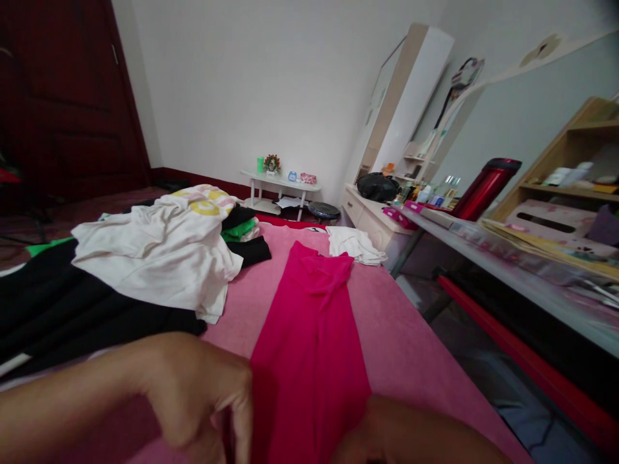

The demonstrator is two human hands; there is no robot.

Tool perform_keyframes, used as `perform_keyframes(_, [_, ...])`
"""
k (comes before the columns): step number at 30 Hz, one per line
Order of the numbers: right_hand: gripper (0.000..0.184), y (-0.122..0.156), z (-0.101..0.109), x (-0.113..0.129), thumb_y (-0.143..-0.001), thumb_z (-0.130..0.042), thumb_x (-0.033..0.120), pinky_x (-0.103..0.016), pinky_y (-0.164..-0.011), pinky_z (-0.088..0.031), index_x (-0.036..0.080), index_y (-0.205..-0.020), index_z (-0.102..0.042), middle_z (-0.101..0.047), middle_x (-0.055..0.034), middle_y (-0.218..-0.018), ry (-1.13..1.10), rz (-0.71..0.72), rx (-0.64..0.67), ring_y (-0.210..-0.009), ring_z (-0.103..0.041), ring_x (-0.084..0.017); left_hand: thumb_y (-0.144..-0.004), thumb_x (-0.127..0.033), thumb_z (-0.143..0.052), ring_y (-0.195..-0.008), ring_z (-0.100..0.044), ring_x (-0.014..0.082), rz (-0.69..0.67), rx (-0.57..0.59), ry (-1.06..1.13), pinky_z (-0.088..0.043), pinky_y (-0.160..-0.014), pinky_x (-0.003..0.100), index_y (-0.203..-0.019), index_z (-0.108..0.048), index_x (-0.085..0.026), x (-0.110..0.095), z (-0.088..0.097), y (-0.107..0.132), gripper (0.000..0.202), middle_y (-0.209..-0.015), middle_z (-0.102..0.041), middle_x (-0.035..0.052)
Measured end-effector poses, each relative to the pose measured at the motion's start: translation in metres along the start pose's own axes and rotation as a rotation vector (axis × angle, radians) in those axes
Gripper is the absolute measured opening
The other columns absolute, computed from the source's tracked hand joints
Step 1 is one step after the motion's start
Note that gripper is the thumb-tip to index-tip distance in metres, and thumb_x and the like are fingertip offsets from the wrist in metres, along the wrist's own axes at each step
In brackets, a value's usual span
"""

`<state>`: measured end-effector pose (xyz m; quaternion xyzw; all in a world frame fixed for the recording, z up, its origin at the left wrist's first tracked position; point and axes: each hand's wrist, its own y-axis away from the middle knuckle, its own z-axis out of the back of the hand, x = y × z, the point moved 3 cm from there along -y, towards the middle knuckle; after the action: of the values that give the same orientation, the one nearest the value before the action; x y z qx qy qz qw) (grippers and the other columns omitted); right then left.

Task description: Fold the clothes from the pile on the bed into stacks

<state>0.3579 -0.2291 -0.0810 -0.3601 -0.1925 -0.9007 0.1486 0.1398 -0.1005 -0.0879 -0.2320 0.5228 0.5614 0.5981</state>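
Note:
A long, bright pink garment (312, 335) lies stretched out on the pink bed cover (396, 322), with a fold or seam running down its middle and its far end bunched. My left hand (203, 393) is at the garment's left edge, fingers bent down and closed on the cloth; the lower fingers run out of the picture. On the opposite edge rests my right hand (377, 432), mostly cut off by the bottom of the view, so its fingertips are hidden.
To the left is a heap of clothes: a white shirt (164, 245) over black garments (97, 309). A folded white cloth (355, 245) lies near the bed's far right corner. A cluttered desk (483, 251) stands along the right, a small white table (280, 180) beyond the bed.

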Motion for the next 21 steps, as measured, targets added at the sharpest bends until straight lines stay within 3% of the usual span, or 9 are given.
perform_keyframes(2, [0.026, -0.032, 0.010, -0.001, -0.077, -0.060, 0.030, -0.020, -0.065, -0.051, 0.021, -0.099, -0.071, -0.072, 0.0008, -0.084, -0.173, 0.018, 0.289, -0.075, -0.068, -0.014, -0.075, -0.013, -0.059, -0.077, -0.068, 0.0176, 0.023, 0.042, 0.048, -0.050, -0.065, 0.021, -0.106, -0.070, -0.016, 0.002, 0.023, -0.009, 0.034, -0.087, -0.073, 0.0051])
perform_keyframes(4, [0.029, -0.070, 0.022, -0.010, -0.079, -0.057, 0.028, -0.023, -0.072, -0.051, 0.016, -0.104, -0.069, -0.071, -0.0036, -0.091, -0.317, 0.025, 0.326, -0.082, -0.067, -0.016, -0.076, -0.012, -0.057, -0.073, -0.066, 0.0143, -0.010, -0.146, 0.020, -0.049, -0.066, 0.019, -0.101, -0.071, -0.014, 0.010, 0.055, -0.027, 0.029, -0.084, -0.072, 0.0031])
perform_keyframes(5, [0.027, -0.090, 0.028, -0.019, -0.079, -0.056, 0.026, -0.025, -0.074, -0.051, 0.015, -0.101, -0.068, -0.071, -0.0048, -0.091, -0.324, 0.034, 0.178, -0.083, -0.067, -0.016, -0.076, -0.012, -0.056, -0.071, -0.064, 0.0127, -0.025, -0.318, -0.028, -0.048, -0.065, 0.018, -0.094, -0.072, -0.015, 0.016, 0.073, -0.038, 0.024, -0.080, -0.071, 0.0014])
perform_keyframes(8, [0.019, -0.130, 0.044, -0.047, -0.080, -0.048, 0.017, -0.031, -0.076, -0.049, 0.018, -0.086, -0.066, -0.067, -0.0059, -0.084, -0.030, 0.040, -0.571, -0.080, -0.062, -0.018, -0.073, -0.009, -0.054, -0.064, -0.060, 0.0110, 0.085, -0.970, -0.204, -0.045, -0.062, 0.017, -0.073, -0.069, -0.015, 0.050, 0.124, -0.064, 0.016, -0.068, -0.067, -0.0021])
perform_keyframes(9, [0.021, -0.136, 0.044, -0.053, -0.080, -0.046, 0.015, -0.033, -0.079, -0.048, 0.019, -0.085, -0.065, -0.065, -0.0066, -0.086, 0.119, 0.052, -0.768, -0.084, -0.060, -0.020, -0.073, -0.008, -0.054, -0.067, -0.060, 0.0120, 0.132, -1.104, -0.229, -0.045, -0.063, 0.019, -0.073, -0.068, -0.015, 0.063, 0.137, -0.071, 0.015, -0.070, -0.067, -0.0011])
perform_keyframes(11, [0.025, -0.140, 0.040, -0.059, -0.081, -0.044, 0.011, -0.037, -0.089, -0.043, 0.021, -0.091, -0.065, -0.062, -0.0085, -0.096, 0.367, 0.091, -0.997, -0.096, -0.055, -0.023, -0.075, -0.009, -0.054, -0.076, -0.062, 0.0152, 0.215, -1.296, -0.254, -0.046, -0.070, 0.023, -0.085, -0.067, -0.014, 0.088, 0.156, -0.082, 0.017, -0.082, -0.069, 0.0031])
perform_keyframes(16, [0.040, -0.145, 0.040, -0.066, -0.079, -0.051, 0.010, -0.042, -0.102, -0.034, 0.019, -0.117, -0.056, -0.050, -0.0106, -0.129, 0.577, 0.016, -1.154, -0.118, -0.042, -0.026, -0.082, -0.033, -0.061, -0.090, -0.063, 0.0218, 0.398, -1.480, -0.225, -0.046, -0.078, 0.031, -0.115, -0.058, -0.013, 0.127, 0.188, -0.097, 0.039, -0.098, -0.069, 0.0104])
perform_keyframes(19, [0.047, -0.152, 0.044, -0.077, -0.075, -0.057, 0.010, -0.042, -0.100, -0.035, 0.017, -0.122, -0.053, -0.049, -0.0112, -0.130, 0.605, -0.078, -1.152, -0.118, -0.042, -0.027, -0.075, -0.047, -0.067, -0.090, -0.063, 0.0247, 0.509, -1.498, -0.200, -0.046, -0.075, 0.032, -0.104, -0.064, -0.017, 0.133, 0.202, -0.104, 0.043, -0.095, -0.070, 0.0095])
perform_keyframes(21, [0.036, -0.156, 0.045, -0.086, -0.077, -0.058, 0.011, -0.040, -0.093, -0.039, 0.019, -0.111, -0.060, -0.056, -0.0093, -0.118, 0.608, -0.115, -1.103, -0.109, -0.047, -0.025, -0.069, -0.044, -0.072, -0.090, -0.063, 0.0242, 0.555, -1.504, -0.185, -0.045, -0.075, 0.030, -0.089, -0.068, -0.020, 0.134, 0.210, -0.109, 0.031, -0.091, -0.071, 0.0068])
